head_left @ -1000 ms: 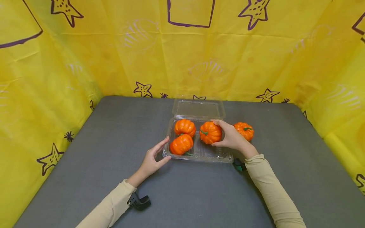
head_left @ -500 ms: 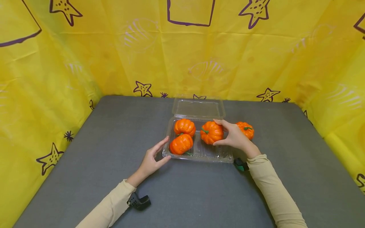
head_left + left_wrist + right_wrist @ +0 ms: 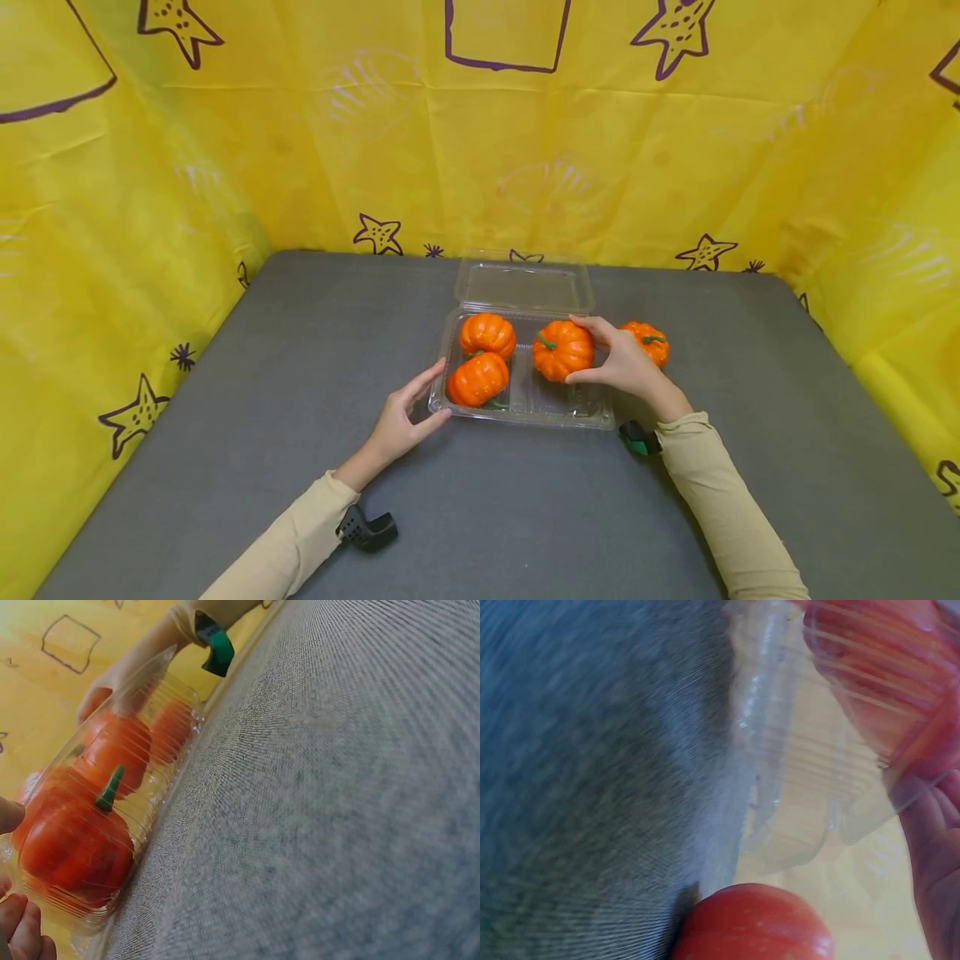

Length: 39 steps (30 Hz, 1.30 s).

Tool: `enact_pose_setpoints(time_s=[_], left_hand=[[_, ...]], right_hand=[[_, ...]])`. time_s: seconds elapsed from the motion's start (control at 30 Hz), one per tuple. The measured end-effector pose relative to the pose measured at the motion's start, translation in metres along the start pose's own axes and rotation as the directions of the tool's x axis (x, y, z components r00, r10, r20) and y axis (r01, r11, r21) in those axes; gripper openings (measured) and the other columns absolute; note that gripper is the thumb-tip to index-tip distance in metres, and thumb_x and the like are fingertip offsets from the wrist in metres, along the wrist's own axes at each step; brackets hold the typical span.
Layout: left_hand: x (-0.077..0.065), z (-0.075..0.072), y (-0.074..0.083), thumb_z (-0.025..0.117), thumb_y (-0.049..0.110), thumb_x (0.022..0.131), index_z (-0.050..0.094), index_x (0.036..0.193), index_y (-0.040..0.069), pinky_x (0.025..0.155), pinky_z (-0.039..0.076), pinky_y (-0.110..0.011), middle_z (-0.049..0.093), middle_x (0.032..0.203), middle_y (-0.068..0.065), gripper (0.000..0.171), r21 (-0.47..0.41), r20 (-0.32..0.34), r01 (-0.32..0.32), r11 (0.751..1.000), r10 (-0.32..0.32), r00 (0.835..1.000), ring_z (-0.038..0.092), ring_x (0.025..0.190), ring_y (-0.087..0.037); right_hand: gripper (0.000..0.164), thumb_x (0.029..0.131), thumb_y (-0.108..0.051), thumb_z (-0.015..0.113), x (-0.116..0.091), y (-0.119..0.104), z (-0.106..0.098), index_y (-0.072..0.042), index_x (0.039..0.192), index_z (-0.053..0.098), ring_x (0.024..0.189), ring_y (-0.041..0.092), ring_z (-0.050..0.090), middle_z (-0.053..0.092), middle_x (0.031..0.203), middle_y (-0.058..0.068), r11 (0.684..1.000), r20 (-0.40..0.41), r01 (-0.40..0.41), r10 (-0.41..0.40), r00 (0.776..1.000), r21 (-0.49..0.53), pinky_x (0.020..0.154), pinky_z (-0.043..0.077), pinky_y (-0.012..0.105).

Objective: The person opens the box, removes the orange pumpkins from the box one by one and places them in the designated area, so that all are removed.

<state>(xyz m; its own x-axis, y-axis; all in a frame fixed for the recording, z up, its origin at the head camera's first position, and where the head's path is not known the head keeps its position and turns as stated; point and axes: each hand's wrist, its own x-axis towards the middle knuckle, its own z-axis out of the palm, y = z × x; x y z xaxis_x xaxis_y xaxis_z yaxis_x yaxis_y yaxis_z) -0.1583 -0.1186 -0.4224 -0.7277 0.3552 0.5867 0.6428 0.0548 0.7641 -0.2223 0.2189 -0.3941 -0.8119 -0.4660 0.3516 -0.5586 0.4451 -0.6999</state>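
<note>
A clear plastic clamshell container (image 3: 525, 421) lies with its lid folded back. In its left half sit two small orange pumpkins, a rear pumpkin (image 3: 487, 333) and a front pumpkin (image 3: 477, 380) tipped on its side. My right hand (image 3: 626, 362) grips a third pumpkin (image 3: 562, 351) between thumb and fingers over the right half; whether it touches the bottom is hard to tell. At the container's left edge, my left hand (image 3: 392, 429) rests with thumb and fingers spread. The left wrist view shows the front pumpkin's green stem (image 3: 109, 789) through the clear wall.
Another pumpkin (image 3: 649, 343) lies on the dark grey table (image 3: 517, 508) right of the container, partly behind the right hand. The clear lid (image 3: 523, 285) lies toward the back. Yellow patterned cloth (image 3: 480, 167) surrounds the table's back and sides.
My right hand and the pumpkin it holds have shifted slightly to the right within the container's right half. The left hand and the other pumpkins have stayed put.
</note>
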Motion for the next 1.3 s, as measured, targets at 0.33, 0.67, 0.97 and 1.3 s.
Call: enact_pose_setpoints(time_s=[0.33,0.67,0.97,1.3], left_hand=[[0.0,0.0,0.0,0.063,-0.023,0.065,0.039,0.118,-0.024,0.097,0.031,-0.025,0.039,0.121,-0.039,0.058,0.0,0.002,-0.006,1.0,0.006,1.0,0.039,0.111,-0.048],[0.002,0.0,0.0,0.063,-0.023,0.065,0.039,0.118,-0.024,0.097,0.031,-0.027,0.039,0.121,-0.039,0.058,0.005,-0.003,0.003,1.0,-0.003,1.0,0.039,0.111,-0.047],[-0.001,-0.003,0.002,0.064,-0.022,0.066,0.039,0.119,-0.022,0.097,0.031,-0.026,0.04,0.123,-0.036,0.059,0.024,-0.006,0.042,0.999,-0.042,0.999,0.039,0.113,-0.045],[0.0,-0.001,0.001,0.064,-0.021,0.066,0.039,0.118,-0.023,0.097,0.031,-0.028,0.04,0.121,-0.038,0.058,0.021,-0.001,0.009,1.0,-0.009,1.0,0.039,0.111,-0.047]], right_hand=[[0.08,0.059,-0.009,0.083,-0.001,-0.004,-0.003,0.004,0.129,0.045,0.097,0.028,0.058,0.053,0.118,0.02,0.992,-0.023,-0.036,0.039,0.999,0.121,0.076,0.05,0.035],[0.076,0.061,-0.008,0.082,-0.004,-0.009,-0.01,0.007,0.125,0.046,0.094,0.026,0.059,0.052,0.119,0.021,0.974,-0.042,-0.125,0.135,0.99,0.189,0.075,0.05,0.031],[0.069,0.065,-0.003,0.079,-0.001,-0.013,-0.013,0.008,0.124,0.046,0.101,0.03,0.055,0.049,0.123,0.022,0.946,-0.013,-0.17,0.181,0.983,0.276,0.078,0.049,0.034],[0.062,0.063,0.006,0.077,-0.004,-0.012,-0.02,0.01,0.118,0.05,0.094,0.008,0.058,0.049,0.123,0.023,0.948,-0.082,-0.148,0.178,0.981,0.282,0.076,0.049,0.03]])
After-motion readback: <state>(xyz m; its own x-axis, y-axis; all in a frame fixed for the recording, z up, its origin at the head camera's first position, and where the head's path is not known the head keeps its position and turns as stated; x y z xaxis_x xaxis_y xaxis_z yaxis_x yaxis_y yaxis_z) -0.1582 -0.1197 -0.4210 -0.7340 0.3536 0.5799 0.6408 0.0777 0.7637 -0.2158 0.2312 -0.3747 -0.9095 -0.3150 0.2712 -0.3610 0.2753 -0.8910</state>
